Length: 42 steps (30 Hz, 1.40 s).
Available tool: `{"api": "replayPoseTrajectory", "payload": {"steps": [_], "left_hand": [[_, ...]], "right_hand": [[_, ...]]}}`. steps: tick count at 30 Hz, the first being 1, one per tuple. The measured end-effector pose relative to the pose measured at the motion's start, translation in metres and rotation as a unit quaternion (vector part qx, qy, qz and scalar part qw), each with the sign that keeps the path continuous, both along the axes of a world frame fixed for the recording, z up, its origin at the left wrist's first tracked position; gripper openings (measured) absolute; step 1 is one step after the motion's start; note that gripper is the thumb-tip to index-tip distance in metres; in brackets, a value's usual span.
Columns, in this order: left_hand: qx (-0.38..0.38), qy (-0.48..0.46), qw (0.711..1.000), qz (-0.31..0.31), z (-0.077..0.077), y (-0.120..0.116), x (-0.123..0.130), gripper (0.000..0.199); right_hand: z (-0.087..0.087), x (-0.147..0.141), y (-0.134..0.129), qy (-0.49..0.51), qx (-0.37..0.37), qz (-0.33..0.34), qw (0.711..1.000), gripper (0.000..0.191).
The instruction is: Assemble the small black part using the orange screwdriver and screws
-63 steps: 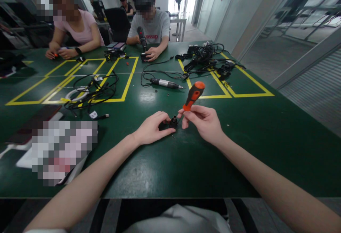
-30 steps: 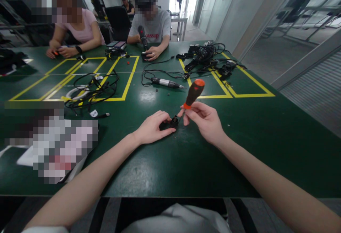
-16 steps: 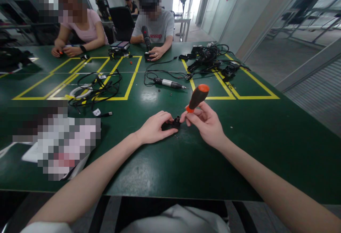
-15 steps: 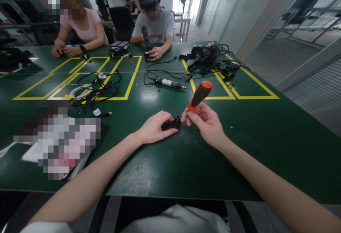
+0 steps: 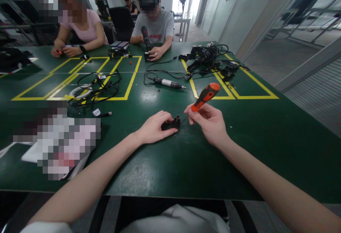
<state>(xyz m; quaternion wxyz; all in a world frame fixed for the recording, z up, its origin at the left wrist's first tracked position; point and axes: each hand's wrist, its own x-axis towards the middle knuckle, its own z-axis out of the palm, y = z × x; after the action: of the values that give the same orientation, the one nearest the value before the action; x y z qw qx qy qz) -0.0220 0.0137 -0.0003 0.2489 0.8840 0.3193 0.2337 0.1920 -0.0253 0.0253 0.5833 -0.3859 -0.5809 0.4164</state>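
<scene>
My left hand (image 5: 156, 127) rests on the green table, its thumb and fingers closed around a small black part (image 5: 176, 121) with a round, shiny tube-like top. What the part is, I cannot make out. My right hand (image 5: 209, 121) grips a screwdriver (image 5: 206, 96) with an orange and dark grey handle. It is held low on the handle, tilted up to the right, and its thin shaft slants down left to the side of the black part. Whether the tip touches it is too small to tell. Tiny screw-like bits (image 5: 175, 136) lie just below the part.
An electric screwdriver (image 5: 169, 83) with a cord lies ahead of my hands. Black cables are heaped at the back right (image 5: 207, 57) and looped at left (image 5: 106, 87). A blurred-out packet (image 5: 77, 144) lies near my left forearm. Two people sit across the table (image 5: 149, 101).
My right hand has shifted slightly right, and the screwdriver handle leans further right, so its shaft now shows beside the black part. My left hand stays put.
</scene>
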Motion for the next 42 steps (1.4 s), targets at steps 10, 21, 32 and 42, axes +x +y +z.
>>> {"api": "replayPoseTrajectory", "payload": {"steps": [10,21,32,42], "left_hand": [[0.0,0.003,1.0,-0.001,0.0008,0.0005,0.0,0.026],[-0.003,0.006,1.0,0.003,0.0007,-0.0003,-0.0006,0.027],[-0.003,0.005,1.0,0.001,-0.0002,-0.0001,-0.0004,0.026],[-0.004,0.003,1.0,0.002,-0.0002,0.0002,-0.0011,0.027]], "right_hand": [[0.0003,-0.0015,-0.0048,0.018,-0.001,0.057,0.998,0.037],[-0.0002,-0.0003,-0.0037,0.017,-0.013,0.073,0.997,0.04],[0.0013,0.0011,-0.0023,-0.004,-0.02,0.063,0.998,0.04],[0.0021,-0.0018,-0.0024,-0.011,-0.008,0.041,0.999,0.041]]}}
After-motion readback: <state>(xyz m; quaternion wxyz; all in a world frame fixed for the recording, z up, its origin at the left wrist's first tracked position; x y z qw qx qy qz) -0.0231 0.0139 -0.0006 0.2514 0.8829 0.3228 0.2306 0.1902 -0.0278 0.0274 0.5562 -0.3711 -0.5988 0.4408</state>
